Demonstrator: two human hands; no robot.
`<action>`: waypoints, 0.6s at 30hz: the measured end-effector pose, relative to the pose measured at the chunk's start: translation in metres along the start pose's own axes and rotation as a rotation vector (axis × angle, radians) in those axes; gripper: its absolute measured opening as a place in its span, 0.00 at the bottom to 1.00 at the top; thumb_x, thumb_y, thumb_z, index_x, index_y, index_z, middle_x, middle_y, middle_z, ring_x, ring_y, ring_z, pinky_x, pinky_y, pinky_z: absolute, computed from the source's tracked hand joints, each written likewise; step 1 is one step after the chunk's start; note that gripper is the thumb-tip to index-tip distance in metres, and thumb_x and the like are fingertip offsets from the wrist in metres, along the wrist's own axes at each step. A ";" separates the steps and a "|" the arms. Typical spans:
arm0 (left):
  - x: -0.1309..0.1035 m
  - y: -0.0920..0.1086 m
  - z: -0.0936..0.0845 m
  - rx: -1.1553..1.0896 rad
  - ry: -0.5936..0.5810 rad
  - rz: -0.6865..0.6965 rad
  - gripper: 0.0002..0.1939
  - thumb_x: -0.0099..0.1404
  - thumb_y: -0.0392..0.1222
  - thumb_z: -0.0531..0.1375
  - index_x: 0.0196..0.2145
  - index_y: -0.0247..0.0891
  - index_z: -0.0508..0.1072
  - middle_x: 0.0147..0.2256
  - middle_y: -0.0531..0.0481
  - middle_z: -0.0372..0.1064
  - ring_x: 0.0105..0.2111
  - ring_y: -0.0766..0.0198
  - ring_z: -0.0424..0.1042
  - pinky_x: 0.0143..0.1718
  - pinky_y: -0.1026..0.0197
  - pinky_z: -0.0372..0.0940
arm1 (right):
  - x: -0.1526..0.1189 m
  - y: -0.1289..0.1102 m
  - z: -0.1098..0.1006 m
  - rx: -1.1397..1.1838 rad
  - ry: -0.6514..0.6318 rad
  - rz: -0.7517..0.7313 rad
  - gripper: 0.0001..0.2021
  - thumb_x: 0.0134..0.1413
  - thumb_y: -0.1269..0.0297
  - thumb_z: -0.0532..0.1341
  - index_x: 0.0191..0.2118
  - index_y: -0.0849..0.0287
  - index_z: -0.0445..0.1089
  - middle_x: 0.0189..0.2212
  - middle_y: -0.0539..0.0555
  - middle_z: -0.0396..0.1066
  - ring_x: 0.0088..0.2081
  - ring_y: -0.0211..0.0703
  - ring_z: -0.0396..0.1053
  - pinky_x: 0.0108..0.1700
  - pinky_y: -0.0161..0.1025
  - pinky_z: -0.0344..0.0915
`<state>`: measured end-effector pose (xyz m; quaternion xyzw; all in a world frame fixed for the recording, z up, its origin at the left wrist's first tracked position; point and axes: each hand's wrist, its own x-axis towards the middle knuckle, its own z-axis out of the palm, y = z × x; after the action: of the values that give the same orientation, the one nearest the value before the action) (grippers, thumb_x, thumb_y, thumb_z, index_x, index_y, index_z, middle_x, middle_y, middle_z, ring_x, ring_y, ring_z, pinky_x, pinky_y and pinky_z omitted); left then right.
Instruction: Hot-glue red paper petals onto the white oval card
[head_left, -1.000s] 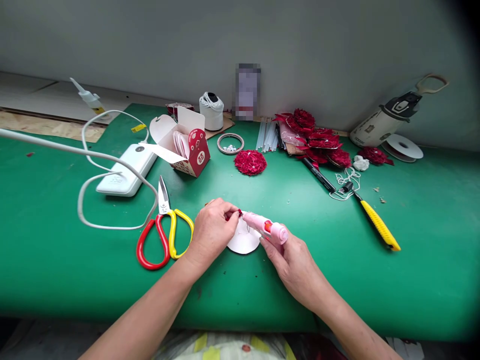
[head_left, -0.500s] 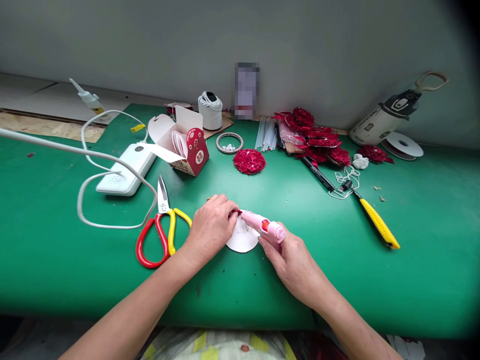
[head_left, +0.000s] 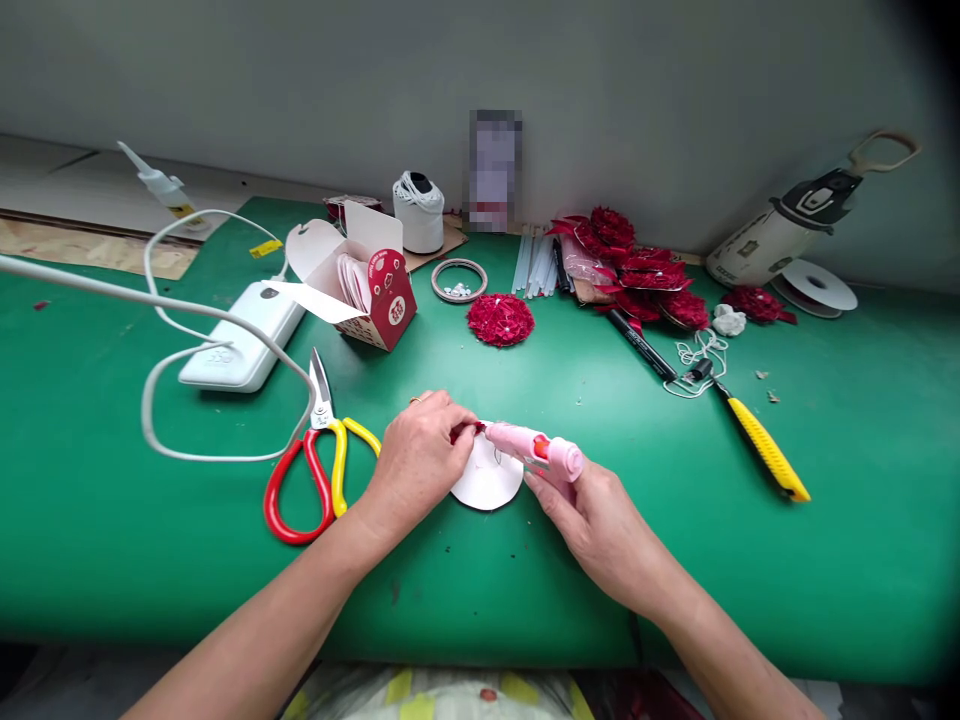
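Observation:
My right hand (head_left: 600, 520) is wrapped round a pink hot glue gun (head_left: 532, 448). Its nozzle points left, close to the fingertips of my left hand (head_left: 424, 450). Those fingers are pinched on a small piece of dark red ribbon (head_left: 478, 428), mostly hidden by the hand. Beneath them a white round disc (head_left: 487, 485) lies on the green table, partly covered by the gun and my left hand. Scissors (head_left: 319, 450) with red and yellow handles lie just left of my left hand. A red ribbon flower (head_left: 501, 320) sits beyond the disc.
At left are a white power bank (head_left: 247, 340), its looping cable (head_left: 150, 400) and an open red-and-white box (head_left: 375, 290). Behind stand a string spool (head_left: 418, 215) and glue sticks (head_left: 535, 265). Rightward lie more red flowers (head_left: 649, 270), a marker (head_left: 640, 343), a yellow cutter (head_left: 766, 448) and a bottle (head_left: 765, 240).
The glue gun and my right hand have shifted slightly right, though the nozzle stays by the ribbon. My left hand keeps its pinch. The whole view has moved a little.

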<state>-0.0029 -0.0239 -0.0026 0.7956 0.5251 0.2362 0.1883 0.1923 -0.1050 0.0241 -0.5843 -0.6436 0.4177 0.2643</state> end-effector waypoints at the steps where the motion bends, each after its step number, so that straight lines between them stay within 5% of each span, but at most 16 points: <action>1: 0.000 0.000 0.001 0.009 0.013 0.015 0.08 0.62 0.32 0.59 0.30 0.36 0.79 0.28 0.48 0.70 0.32 0.61 0.68 0.36 0.58 0.61 | 0.000 0.000 0.000 -0.004 0.002 0.008 0.21 0.67 0.58 0.52 0.64 0.46 0.61 0.45 0.54 0.75 0.45 0.50 0.74 0.50 0.47 0.69; 18: -0.004 0.000 0.004 0.071 0.061 0.049 0.09 0.61 0.31 0.58 0.30 0.35 0.79 0.29 0.48 0.71 0.32 0.61 0.68 0.38 0.57 0.62 | 0.008 -0.014 -0.014 -0.053 -0.076 0.004 0.21 0.67 0.61 0.52 0.64 0.42 0.60 0.57 0.49 0.69 0.54 0.50 0.69 0.53 0.46 0.66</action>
<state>-0.0019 -0.0277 -0.0064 0.8069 0.5190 0.2458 0.1380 0.1951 -0.0933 0.0424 -0.5762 -0.6628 0.4229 0.2233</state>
